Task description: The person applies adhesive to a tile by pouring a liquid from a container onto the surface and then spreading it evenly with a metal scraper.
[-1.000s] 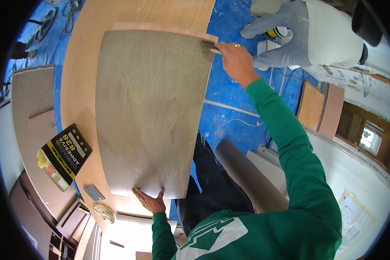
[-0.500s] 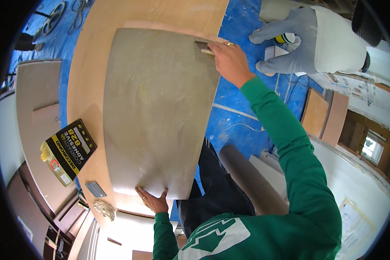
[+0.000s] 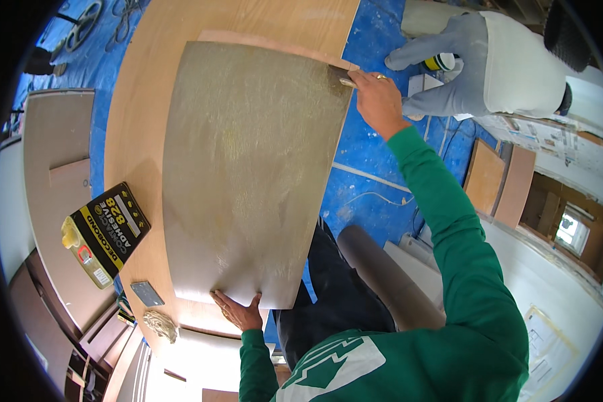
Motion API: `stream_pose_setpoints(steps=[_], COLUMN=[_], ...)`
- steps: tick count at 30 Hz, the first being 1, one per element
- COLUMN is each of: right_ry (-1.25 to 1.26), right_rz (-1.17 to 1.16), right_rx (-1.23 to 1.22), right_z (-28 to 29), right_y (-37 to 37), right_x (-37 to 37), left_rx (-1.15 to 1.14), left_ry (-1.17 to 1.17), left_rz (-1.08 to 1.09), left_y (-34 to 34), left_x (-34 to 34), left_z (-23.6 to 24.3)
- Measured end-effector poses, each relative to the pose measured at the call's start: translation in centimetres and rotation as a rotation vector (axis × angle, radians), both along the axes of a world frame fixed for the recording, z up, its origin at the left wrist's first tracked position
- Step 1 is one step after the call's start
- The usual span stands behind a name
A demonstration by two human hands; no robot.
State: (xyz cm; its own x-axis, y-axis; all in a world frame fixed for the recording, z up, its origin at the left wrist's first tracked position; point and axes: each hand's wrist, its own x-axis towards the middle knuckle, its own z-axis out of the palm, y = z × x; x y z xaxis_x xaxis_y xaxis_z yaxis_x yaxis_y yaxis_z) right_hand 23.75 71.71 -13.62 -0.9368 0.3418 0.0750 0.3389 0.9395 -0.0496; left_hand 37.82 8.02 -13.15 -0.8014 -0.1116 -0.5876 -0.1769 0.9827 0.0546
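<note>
A large grey-brown sheet [image 3: 241, 181] with a wet, streaky shine over its upper part lies on a wooden board. At the sheet's far right corner my right hand [image 3: 380, 104] is closed round a flat scraper [image 3: 342, 75], its blade against the surface. The fingers partly cover the scraper. My left hand [image 3: 240, 312] rests with spread fingers on the sheet's near edge and holds nothing. Left of the sheet stands a rectangular black and yellow glue can [image 3: 107, 231] with a yellowish cap.
By the can lie a small dark flat plate [image 3: 147, 293] and a wad of pale fibre [image 3: 159, 324]. The wooden board [image 3: 137, 134] extends beyond the sheet. At the right, another person [image 3: 516, 63] bends over blue floor covering [image 3: 358, 177]. A brown roll [image 3: 388, 278] lies near my legs.
My right hand has moved the scraper rightward to the sheet's far right edge, and its blade has turned. The left hand stays in place. More shiny streaks show on the sheet.
</note>
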Motion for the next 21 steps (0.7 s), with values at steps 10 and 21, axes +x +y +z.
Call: stream_pose_setpoints(steps=[10,21], right_ry=[-0.011,0.052], right_rz=[0.012,0.055], right_rx=[-0.121,-0.045], right_z=[0.4,1.0], right_y=[-1.4,-4.4], right_x=[-0.1,-2.7], left_rx=[-0.015,0.026], left_ry=[-0.024,0.024], left_rz=[0.025,0.019], left_y=[0.1,-0.1], left_x=[-0.2,0.5], left_z=[0.4,0.0])
